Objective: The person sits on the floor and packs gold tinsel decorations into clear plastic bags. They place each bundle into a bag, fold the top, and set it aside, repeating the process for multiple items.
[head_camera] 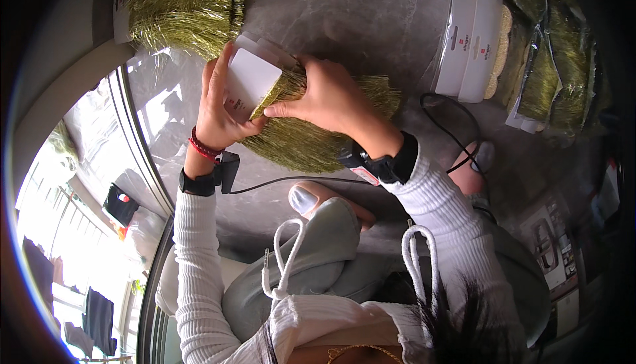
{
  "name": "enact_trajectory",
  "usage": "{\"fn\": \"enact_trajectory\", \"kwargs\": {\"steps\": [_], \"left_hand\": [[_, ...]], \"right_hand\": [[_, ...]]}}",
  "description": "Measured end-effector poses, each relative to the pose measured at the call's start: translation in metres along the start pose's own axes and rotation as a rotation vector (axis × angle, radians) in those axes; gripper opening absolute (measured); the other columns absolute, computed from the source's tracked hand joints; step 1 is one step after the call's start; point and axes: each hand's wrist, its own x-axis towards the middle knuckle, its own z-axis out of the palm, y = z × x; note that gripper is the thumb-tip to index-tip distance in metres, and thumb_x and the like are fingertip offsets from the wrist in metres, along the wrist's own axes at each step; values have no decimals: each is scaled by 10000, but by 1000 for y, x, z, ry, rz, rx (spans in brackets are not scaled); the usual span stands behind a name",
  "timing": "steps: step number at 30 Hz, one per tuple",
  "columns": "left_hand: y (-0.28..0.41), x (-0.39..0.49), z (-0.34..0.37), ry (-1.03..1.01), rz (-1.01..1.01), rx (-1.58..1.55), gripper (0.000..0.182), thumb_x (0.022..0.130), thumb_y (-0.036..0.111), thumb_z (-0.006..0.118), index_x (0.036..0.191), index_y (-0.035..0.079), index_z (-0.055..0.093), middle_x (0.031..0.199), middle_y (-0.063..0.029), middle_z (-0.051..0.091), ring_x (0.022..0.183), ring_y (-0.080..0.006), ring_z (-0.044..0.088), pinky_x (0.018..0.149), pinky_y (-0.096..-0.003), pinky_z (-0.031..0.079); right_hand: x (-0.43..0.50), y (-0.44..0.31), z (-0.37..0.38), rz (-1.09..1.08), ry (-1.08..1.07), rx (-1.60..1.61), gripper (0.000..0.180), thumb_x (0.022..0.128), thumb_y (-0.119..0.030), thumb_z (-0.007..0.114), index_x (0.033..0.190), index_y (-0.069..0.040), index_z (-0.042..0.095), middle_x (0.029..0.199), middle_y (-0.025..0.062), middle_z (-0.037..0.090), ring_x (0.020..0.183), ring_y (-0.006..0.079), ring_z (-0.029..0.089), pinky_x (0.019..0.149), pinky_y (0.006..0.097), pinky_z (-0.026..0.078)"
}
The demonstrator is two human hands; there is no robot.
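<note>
My left hand grips the side of a white hang card, with more pale cards stacked behind it. Gold-green tinsel fringe spreads from the card down and to the right, and its braided header runs along the card's lower right edge. My right hand holds the fringe near that header, its thumb close to my left thumb. More metallic fringe on a card lies at the upper left, beyond my left hand.
White header cards with gold scalloped trim lie at the upper right, beside bagged green-gold fringe. A black cable runs between the wrist devices and over the grey marbled floor. My feet are near; a sliding-door track is at left.
</note>
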Motion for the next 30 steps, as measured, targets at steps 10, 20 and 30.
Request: {"fn": "enact_trajectory", "kwargs": {"steps": [10,20,30], "left_hand": [[-4,1,-1,-14,37,41,992,623,306,776,1432,3,289,1233,-190,454,1067,-285,539,874,-366,469],[-11,-2,0,31,52,4,983,628,322,780,1426,2,305,1233,-198,445,1078,-289,522,871,-366,463],[-9,-8,0,90,203,72,999,648,380,770,1401,-75,297,1225,-227,448,1080,-310,496,907,-394,426]], "right_hand": [[-14,-1,17,-182,246,-308,599,698,-471,745,896,57,543,786,198,593,764,343,598,688,413,496],[-4,9,22,-131,266,22,877,617,-489,813,1181,96,481,1067,269,590,976,384,603,829,386,487],[12,9,7,-48,-131,220,924,475,-447,890,1178,34,529,1127,233,594,1052,360,587,900,370,460]]}}
